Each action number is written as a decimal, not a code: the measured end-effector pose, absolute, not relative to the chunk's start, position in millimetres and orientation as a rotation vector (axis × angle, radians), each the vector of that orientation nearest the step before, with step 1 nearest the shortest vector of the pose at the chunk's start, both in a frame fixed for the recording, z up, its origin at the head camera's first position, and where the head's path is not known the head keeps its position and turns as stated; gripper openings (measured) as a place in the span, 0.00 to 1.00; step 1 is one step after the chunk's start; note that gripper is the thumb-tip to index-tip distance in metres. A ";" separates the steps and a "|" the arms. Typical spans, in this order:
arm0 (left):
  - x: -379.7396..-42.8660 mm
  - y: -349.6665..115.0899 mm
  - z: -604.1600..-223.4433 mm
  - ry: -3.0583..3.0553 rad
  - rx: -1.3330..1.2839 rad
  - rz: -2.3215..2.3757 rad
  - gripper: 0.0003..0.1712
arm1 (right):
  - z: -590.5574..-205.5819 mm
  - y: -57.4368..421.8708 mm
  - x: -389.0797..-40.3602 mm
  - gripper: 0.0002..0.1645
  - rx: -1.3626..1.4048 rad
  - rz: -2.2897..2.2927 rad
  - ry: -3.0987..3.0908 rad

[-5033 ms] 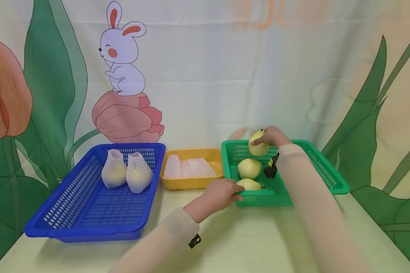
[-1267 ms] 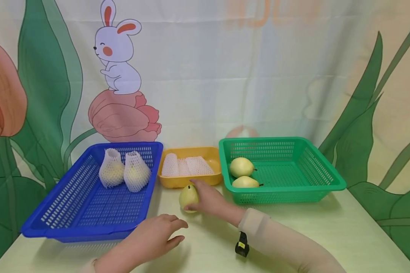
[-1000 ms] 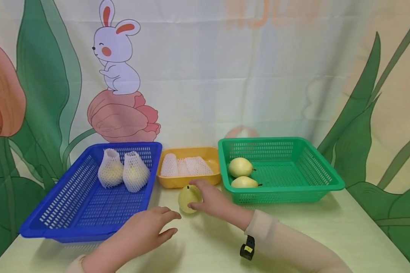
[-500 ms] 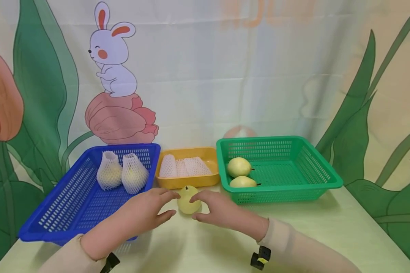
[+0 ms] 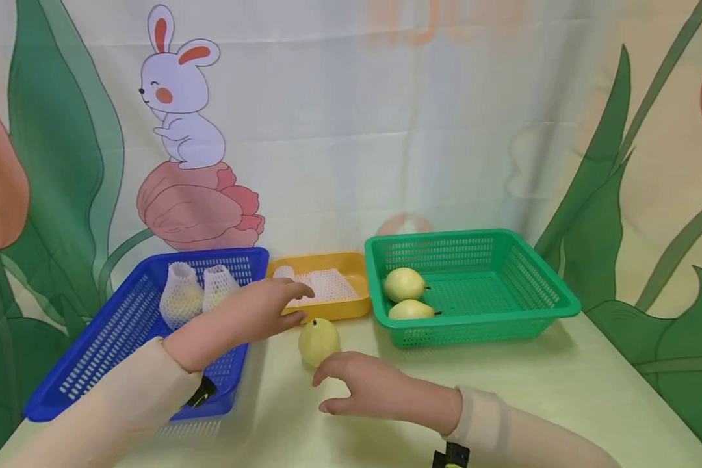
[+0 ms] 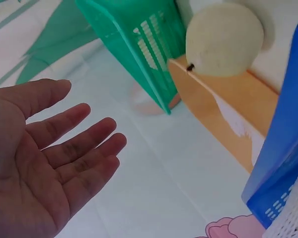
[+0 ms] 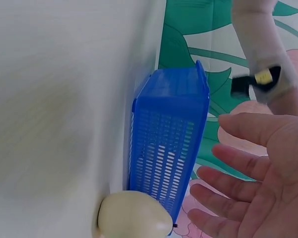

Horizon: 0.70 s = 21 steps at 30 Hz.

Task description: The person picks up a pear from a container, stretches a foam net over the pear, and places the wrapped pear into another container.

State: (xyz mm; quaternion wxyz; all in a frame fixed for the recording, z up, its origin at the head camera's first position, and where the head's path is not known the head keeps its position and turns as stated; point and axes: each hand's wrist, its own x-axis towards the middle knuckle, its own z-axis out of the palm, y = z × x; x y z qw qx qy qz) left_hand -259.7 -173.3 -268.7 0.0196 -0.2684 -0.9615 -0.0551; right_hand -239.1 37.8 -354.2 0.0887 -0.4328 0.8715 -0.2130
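The counter (image 5: 550, 390) is now bearing a loose pear (image 5: 318, 340) by itself: I am no longer pinching it, so I judge that bringing it out is done and both hands are free for the work on it. The blue basket (image 5: 234, 377) is holding two netted pears (image 5: 181, 296), one partly hidden behind my arm. The green basket (image 5: 503, 316) is keeping two bare pears (image 5: 405, 285); five seconds ago I was lifting the third above it and gripping its rim. Between them the yellow tray (image 5: 351, 309) is sitting with white foam nets (image 5: 335, 286) inside. My left hand (image 5: 251, 309) is reaching forward towards the tray, fingers spread and holding nothing; half a second ago it was hovering lower, beside the pear. My right hand (image 5: 363, 383) is drawing back, fingers loosely bent and apart, gripping nothing, just on the near side of the fruit. The pear is standing stem up in front of the tray, its small dark stem pointing upward.
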 end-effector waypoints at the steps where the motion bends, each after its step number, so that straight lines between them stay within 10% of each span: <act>1: -265.4 -172.4 -267.6 -2.995 -0.829 -0.159 0.19 | -353.9 37.6 -237.6 0.15 -1.286 -0.624 2.591; 21: -377.5 -158.5 -259.0 -3.317 -0.625 -0.445 0.27 | -362.0 30.8 -229.9 0.16 -1.358 -0.518 2.506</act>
